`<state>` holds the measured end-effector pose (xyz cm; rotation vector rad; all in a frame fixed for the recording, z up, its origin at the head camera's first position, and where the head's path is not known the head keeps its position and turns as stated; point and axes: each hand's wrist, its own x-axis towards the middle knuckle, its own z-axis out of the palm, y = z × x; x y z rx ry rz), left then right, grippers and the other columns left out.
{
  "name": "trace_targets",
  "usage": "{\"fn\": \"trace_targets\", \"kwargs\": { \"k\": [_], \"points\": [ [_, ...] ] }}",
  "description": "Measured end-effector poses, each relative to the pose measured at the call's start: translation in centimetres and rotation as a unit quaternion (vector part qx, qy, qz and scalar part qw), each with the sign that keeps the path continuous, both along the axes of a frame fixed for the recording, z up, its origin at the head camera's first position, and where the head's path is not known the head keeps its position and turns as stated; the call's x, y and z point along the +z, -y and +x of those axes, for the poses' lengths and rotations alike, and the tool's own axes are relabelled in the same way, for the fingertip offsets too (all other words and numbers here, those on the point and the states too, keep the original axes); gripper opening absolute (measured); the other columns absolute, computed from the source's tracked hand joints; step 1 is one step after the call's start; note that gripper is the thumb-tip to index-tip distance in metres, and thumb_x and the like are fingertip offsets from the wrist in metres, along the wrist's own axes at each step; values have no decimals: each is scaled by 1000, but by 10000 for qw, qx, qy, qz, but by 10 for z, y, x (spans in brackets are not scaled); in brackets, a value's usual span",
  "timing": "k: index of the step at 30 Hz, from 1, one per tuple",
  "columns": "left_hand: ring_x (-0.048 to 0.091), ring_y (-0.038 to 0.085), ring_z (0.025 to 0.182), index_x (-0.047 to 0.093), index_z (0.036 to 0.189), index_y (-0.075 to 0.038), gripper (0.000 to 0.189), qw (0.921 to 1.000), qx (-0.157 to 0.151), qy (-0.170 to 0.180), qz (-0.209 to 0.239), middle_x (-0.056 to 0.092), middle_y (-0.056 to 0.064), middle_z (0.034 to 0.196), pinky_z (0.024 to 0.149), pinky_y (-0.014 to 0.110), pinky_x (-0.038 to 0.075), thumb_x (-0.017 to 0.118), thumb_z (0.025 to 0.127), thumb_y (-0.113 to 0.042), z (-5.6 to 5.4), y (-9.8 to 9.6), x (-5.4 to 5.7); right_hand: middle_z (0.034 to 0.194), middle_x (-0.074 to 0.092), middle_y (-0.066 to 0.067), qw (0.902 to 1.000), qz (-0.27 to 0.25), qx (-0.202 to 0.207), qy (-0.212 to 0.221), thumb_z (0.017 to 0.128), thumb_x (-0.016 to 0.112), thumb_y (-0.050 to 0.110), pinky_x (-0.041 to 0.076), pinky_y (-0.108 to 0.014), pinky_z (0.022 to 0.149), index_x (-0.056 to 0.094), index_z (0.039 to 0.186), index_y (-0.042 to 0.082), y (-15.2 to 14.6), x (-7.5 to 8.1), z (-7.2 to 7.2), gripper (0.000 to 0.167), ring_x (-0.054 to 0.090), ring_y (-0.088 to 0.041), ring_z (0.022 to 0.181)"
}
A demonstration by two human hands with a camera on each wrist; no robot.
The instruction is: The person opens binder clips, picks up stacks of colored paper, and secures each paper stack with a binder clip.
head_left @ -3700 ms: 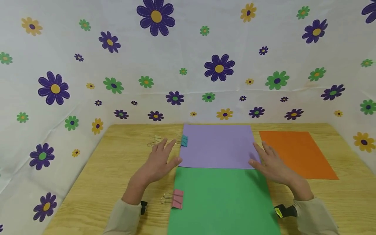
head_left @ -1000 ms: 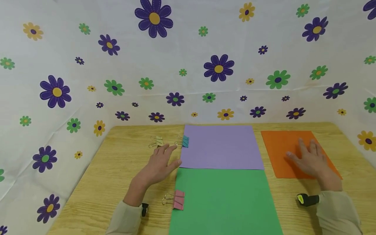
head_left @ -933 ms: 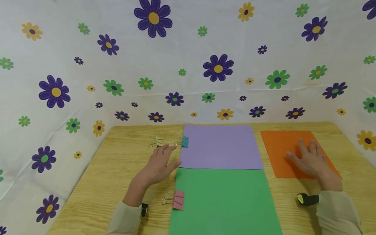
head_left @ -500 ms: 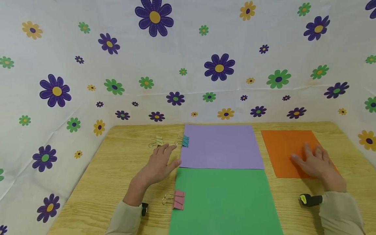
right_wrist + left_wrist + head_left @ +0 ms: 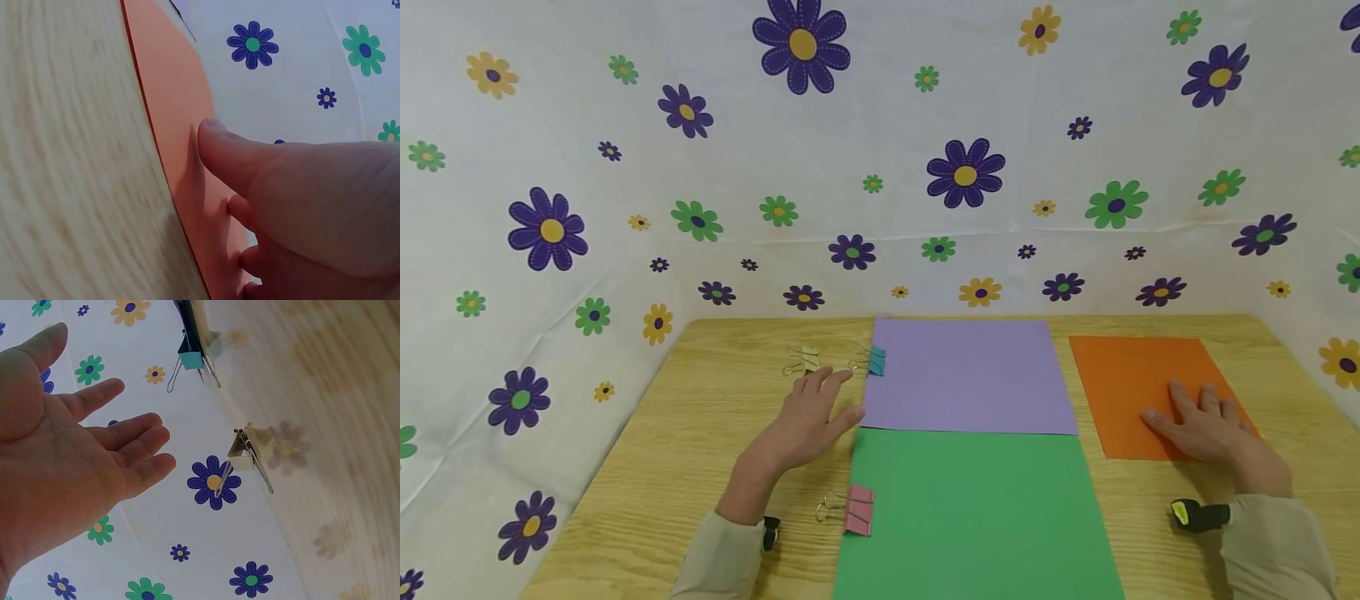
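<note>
My right hand (image 5: 1210,435) lies low over the near right part of an orange sheet (image 5: 1120,387), fingers spread and fingertips on or just above it. In the right wrist view, the thumb and fingertips come down at the orange sheet (image 5: 175,106). Left of the purple sheet (image 5: 966,375) my left hand (image 5: 802,423) is held with relaxed fingers and nothing in it. Just beyond its fingertips are a teal binder clip (image 5: 877,361) on the purple sheet's left edge and a pale yellow binder clip (image 5: 809,358) on the table.
A green sheet (image 5: 977,508) lies in front of the purple one, with a pink binder clip (image 5: 860,511) on its left edge. The wooden table (image 5: 662,483) is bounded at the back and sides by a white flower-print cloth (image 5: 865,125).
My right hand has gone from the purple sheet's right edge over to the orange sheet, then shifted slightly right and lower onto it. The left hand stays in place.
</note>
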<state>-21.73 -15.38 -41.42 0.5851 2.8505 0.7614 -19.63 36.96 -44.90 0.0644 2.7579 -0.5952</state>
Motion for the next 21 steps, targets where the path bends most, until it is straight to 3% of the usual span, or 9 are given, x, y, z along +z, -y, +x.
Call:
{"fn": "trace_targets", "kwargs": {
  "k": [21],
  "points": [
    [22, 51, 143, 34, 152, -4, 60, 9999, 41, 118, -67, 26, 29, 155, 110, 68, 25, 51, 104, -37, 1, 0, 1, 141, -8, -55, 10000, 4, -61, -16, 99, 36, 64, 5, -82, 101, 5, 145, -21, -3, -5, -2, 102, -5, -75, 126]
  ]
}}
